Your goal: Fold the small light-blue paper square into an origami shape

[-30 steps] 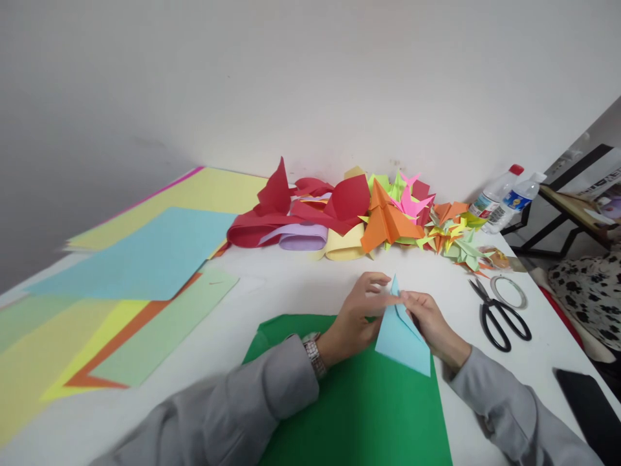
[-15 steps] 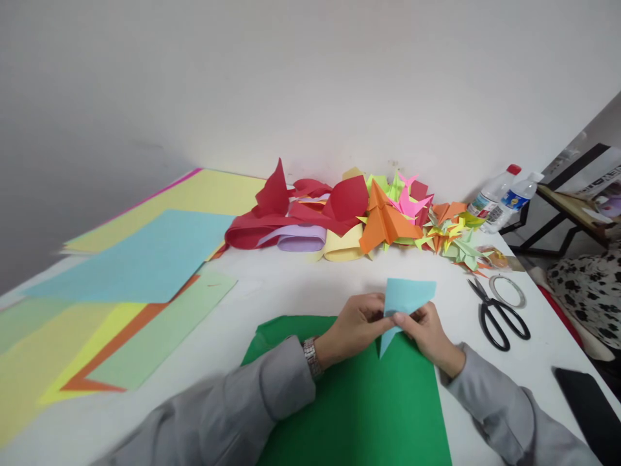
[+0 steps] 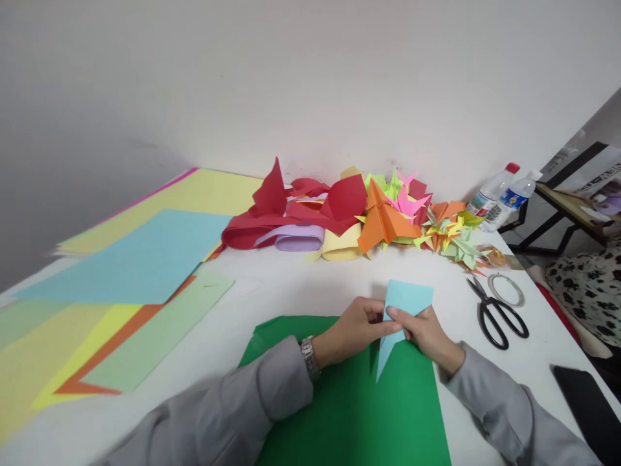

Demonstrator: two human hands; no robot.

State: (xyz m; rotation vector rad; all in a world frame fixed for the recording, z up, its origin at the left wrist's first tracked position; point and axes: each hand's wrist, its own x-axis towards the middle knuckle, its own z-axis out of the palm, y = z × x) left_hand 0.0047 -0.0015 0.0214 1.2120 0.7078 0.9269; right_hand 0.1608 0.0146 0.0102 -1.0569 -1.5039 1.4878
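**Both hands clamped on a small folded piece of light-blue paper (image 3: 410, 294) above a large green paper sheet (image 3: 359, 408)**

Nearest, two grey sleeves reach in: the left sleeve (image 3: 233, 404) crosses the left edge of the green sheet, and the right sleeve (image 3: 509, 404) lies to its right. A flat black rectangular object (image 3: 587, 404) rests on the white surface (image 3: 276, 285), well to the right of the green sheet.

The folded paper is held over the green sheet's far right part, its broad end pointing away and a narrow point hanging towards the near side. The left hand (image 3: 356, 330), below a silver metal-banded watch (image 3: 309, 357), has its grip closed on the paper's left side, thumb in front. The right hand (image 3: 429, 333) pinches it from the other side, its thumb pressed flat on the front, close to the left thumb.

Left of the green sheet lie overlapping pale green, orange, yellow and blue paper sheets (image 3: 145, 259). To its right sit black-handled scissors (image 3: 497, 317), with a pale tape ring (image 3: 521, 296) just beside them. Beyond the green sheet stretches a heap of red, purple, orange and pink cut and folded papers (image 3: 383, 223), with two clear plastic bottles (image 3: 513, 199) at the heap's right end.
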